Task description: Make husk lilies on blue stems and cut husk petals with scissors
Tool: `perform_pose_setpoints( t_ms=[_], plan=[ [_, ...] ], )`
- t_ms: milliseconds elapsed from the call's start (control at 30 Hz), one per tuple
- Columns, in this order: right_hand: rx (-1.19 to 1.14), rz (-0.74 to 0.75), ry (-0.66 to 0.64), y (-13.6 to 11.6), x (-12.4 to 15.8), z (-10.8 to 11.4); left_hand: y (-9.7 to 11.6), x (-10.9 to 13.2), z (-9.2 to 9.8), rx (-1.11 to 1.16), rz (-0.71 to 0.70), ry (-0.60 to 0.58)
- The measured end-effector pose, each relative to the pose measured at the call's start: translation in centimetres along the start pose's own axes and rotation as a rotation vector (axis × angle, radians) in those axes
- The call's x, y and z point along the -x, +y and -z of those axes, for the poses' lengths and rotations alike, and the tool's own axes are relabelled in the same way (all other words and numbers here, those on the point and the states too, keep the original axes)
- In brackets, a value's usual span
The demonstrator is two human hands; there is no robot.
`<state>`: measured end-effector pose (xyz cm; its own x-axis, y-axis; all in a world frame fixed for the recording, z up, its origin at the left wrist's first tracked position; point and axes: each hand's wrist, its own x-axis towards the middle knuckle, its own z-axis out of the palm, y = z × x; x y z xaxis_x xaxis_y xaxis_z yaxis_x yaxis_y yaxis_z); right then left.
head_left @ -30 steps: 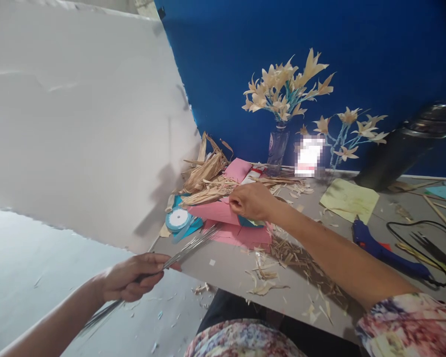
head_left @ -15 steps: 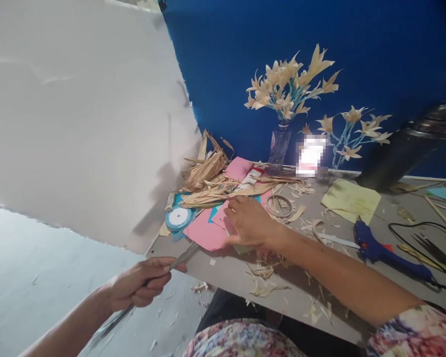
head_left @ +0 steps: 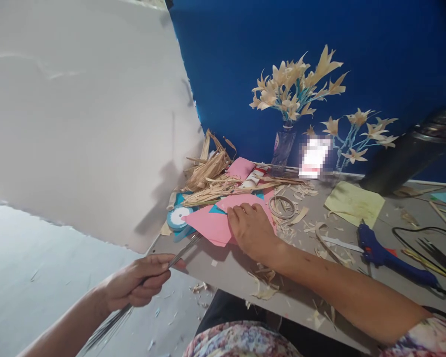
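My left hand is closed around a bundle of thin grey wires, just off the table's front left edge. The wires run from low on the left up to the pink paper, whose edge covers their far tips. Curled over the right side of that pink paper, my right hand grips it; the thumb is hidden. A blue ribbon spool lies at the paper's left corner. Behind are dried corn husks and a ring of tape.
Cream husk flowers stand in a glass vase, with more flowers beside a dark bottle. A yellow sheet and a blue glue gun lie to the right. Husk scraps litter the table.
My right hand has closed on the pink paper and shifted it slightly, covering the greenish paper seen under the hand before. My left hand keeps hold of the wires. The view has shifted slightly.
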<state>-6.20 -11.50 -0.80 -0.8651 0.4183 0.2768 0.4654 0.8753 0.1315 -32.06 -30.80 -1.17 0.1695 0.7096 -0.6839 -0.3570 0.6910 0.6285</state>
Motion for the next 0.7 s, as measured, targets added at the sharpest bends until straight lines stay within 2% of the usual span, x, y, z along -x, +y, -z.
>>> perform_pose_setpoints(
  t_ms=[133,267,533,700],
  plan=[
    [-0.014,-0.039,0.018,-0.2,-0.8,0.0,0.4,0.2,-0.5,-0.002,-0.006,0.003],
    [-0.07,-0.069,0.005,1.0,-1.9,0.2,0.2,0.3,-0.7,-0.01,0.019,-0.006],
    [-0.097,-0.17,0.092,3.2,-3.2,1.6,-1.1,-0.2,-0.8,0.001,0.089,0.012],
    [-0.094,-0.166,0.098,3.6,-3.1,2.0,-0.6,1.0,-0.7,-0.036,0.094,0.059]
  ],
)
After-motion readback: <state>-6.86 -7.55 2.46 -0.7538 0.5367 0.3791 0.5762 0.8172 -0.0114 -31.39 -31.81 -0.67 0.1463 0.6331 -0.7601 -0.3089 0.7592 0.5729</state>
